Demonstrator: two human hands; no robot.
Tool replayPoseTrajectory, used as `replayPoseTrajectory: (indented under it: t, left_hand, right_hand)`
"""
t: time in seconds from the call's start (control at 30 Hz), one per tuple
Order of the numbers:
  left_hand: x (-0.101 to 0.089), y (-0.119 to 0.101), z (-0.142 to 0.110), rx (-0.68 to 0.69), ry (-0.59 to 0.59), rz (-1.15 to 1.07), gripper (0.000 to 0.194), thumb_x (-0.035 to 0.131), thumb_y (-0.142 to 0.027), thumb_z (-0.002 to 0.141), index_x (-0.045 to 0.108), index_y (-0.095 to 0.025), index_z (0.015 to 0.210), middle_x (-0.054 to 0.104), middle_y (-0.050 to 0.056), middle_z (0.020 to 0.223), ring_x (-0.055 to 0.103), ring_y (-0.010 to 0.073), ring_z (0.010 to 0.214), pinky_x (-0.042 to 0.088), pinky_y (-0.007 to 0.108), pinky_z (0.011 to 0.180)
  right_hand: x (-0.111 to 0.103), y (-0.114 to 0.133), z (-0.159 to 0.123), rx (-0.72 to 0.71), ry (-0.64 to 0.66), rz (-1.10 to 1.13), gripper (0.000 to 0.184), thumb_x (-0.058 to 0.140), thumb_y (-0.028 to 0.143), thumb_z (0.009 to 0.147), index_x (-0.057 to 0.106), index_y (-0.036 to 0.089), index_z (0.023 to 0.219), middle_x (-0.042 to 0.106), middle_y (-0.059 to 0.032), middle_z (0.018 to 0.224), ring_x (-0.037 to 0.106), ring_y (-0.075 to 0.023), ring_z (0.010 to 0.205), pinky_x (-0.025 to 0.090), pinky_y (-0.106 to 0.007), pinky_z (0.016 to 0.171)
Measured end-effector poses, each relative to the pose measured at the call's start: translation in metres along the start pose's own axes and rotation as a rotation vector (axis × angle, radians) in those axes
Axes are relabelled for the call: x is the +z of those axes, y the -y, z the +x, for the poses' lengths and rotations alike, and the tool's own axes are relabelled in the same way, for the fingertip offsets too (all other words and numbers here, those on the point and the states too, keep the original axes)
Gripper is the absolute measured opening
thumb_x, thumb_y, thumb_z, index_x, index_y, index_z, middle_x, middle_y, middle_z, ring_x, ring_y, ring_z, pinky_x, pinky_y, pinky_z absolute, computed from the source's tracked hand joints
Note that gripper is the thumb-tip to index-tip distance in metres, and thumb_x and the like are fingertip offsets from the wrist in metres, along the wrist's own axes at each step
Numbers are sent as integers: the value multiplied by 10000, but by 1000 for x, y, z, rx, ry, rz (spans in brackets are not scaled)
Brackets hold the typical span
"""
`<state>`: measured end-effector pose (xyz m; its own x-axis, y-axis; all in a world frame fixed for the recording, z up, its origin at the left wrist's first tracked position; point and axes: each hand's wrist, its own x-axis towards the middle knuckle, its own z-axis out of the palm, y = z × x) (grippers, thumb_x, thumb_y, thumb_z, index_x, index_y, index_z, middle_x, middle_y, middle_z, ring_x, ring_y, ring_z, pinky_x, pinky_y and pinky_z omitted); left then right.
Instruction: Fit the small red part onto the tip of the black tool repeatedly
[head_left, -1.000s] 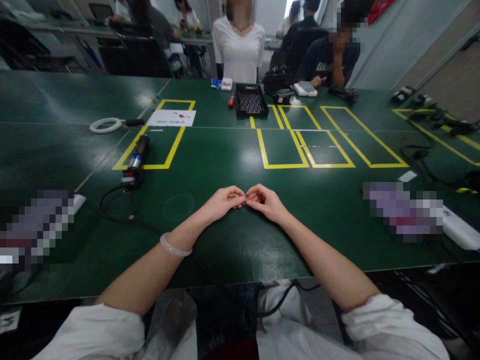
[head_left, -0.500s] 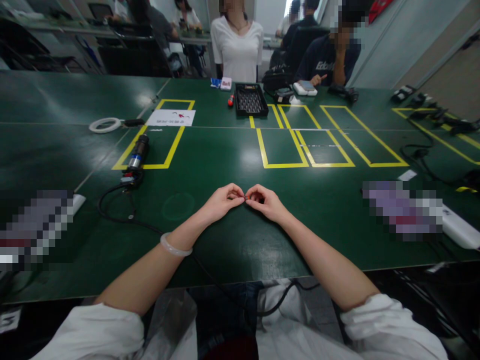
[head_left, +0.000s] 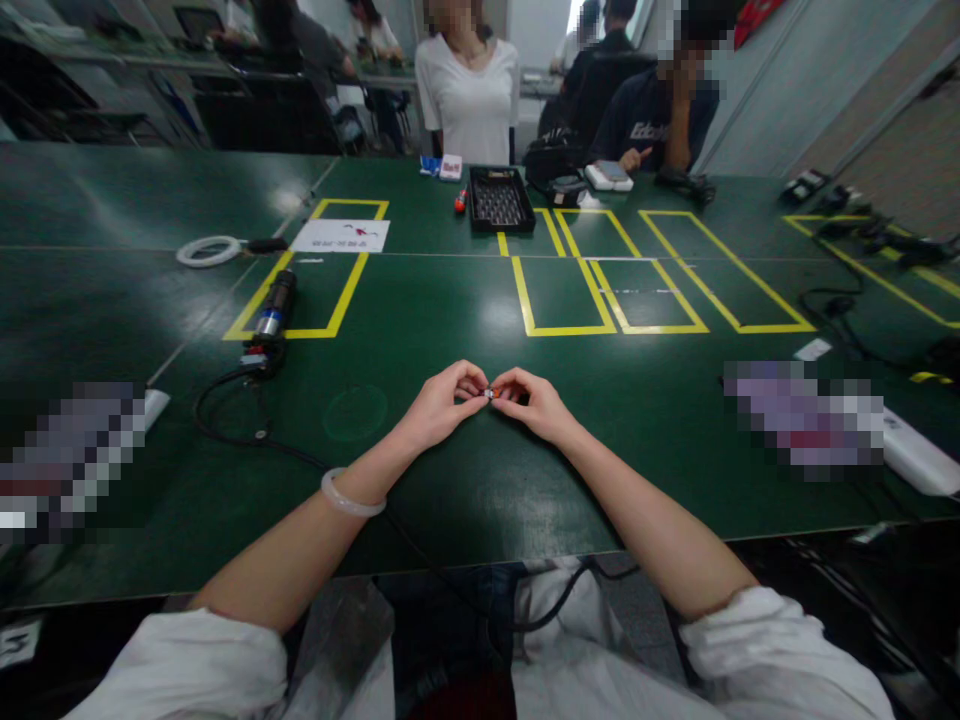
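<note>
Between the fingertips of both hands, over the middle of the green table, is a tiny orange and silvery part. It is too small for me to tell its kind. My left hand pinches it from the left side, thumb and forefinger closed. From the right, my right hand pinches its orange end in the same way. The fingers cover most of the part. A pale bangle circles my left wrist.
A black tray stands at the far side, beside a small red-orange item. To the left lie a dark cylindrical tool with a cable, a white sheet and a white ring. A person in white is opposite.
Both hands keep the small part pinched between them. My left hand has risen slightly and more of the part's silvery middle shows now. The person opposite has shifted a little left.
</note>
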<state>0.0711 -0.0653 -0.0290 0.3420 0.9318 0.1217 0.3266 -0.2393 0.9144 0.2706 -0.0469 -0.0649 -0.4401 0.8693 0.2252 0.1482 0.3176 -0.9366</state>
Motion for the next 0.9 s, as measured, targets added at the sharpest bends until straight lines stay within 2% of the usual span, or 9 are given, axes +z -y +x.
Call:
replayPoseTrajectory:
  t: [0.2, 0.27, 0.37, 0.5, 0.63, 0.7, 0.77, 0.83, 0.9]
  left_hand:
    - [-6, 0, 3, 55, 27, 70, 289, 658, -356, 847, 582, -164, 1049, 639, 64, 985, 639, 178, 911, 525, 332, 845]
    - [-20, 1, 6, 100, -34, 183, 330, 614, -397, 885, 579, -172, 1123, 644, 71, 1038, 633, 188, 962, 505, 347, 898]
    - [-59, 8, 9, 101, -242, 498, 366, 534, -431, 932, 580, -174, 1189, 630, 93, 1136, 596, 228, 1064, 461, 388, 965]
    - [-128, 34, 0, -110, -554, 963, 469, 575, -411, 904, 554, -144, 1289, 548, 150, 1316, 486, 322, 1221, 382, 479, 1041]
    - [-184, 63, -23, -446, -729, 1143, 658, 646, -431, 852, 482, -53, 1366, 441, 208, 1455, 421, 385, 1285, 360, 585, 1046]
    - [-201, 72, -32, -632, -705, 1119, 737, 654, -486, 832, 455, -35, 1380, 436, 228, 1452, 438, 403, 1262, 394, 614, 998]
    - [-211, 77, -37, -786, -630, 1069, 735, 628, -508, 840, 448, -50, 1387, 465, 229, 1417, 485, 402, 1208, 439, 620, 928]
    - [-218, 79, -38, -868, -567, 1034, 674, 604, -493, 850, 473, -83, 1369, 502, 210, 1369, 525, 385, 1152, 475, 602, 872]
    - [-221, 78, -37, -886, -539, 1027, 634, 609, -481, 839, 501, -117, 1346, 524, 183, 1328, 547, 359, 1109, 496, 568, 844]
  right_hand:
    - [0, 1, 0, 0, -5, -28, 193, 691, 320, 826, 648, 184, 957, 622, -4, 802, 549, -124, 683, 442, -263, 642]
    - [0, 1, 0, 19, -13, -28, 200, 699, 313, 817, 647, 178, 956, 608, 1, 782, 536, -119, 664, 434, -261, 635]
    - [0, 1, 0, 48, -14, -18, 211, 705, 300, 803, 644, 171, 959, 596, 6, 761, 520, -113, 645, 425, -256, 624]
    - [0, 1, 0, 51, -12, -23, 206, 691, 277, 803, 641, 171, 972, 588, 11, 750, 519, -112, 647, 430, -253, 631]
    - [0, 2, 0, 51, -13, -12, 215, 676, 264, 805, 636, 168, 993, 585, 14, 740, 521, -113, 642, 439, -252, 629]
    - [0, 2, 0, 49, -16, -7, 218, 670, 261, 805, 634, 165, 997, 581, 14, 737, 521, -113, 638, 442, -253, 627]
    - [0, 2, 1, 50, -16, -4, 217, 668, 261, 806, 631, 168, 998, 584, 13, 740, 525, -114, 641, 445, -254, 627]
    - [0, 2, 1, 55, -13, -4, 212, 670, 263, 806, 629, 171, 994, 587, 14, 741, 529, -116, 644, 447, -255, 627]
    - [0, 2, 1, 59, -8, -5, 208, 672, 266, 807, 631, 172, 988, 583, 15, 738, 527, -116, 644, 446, -256, 627]
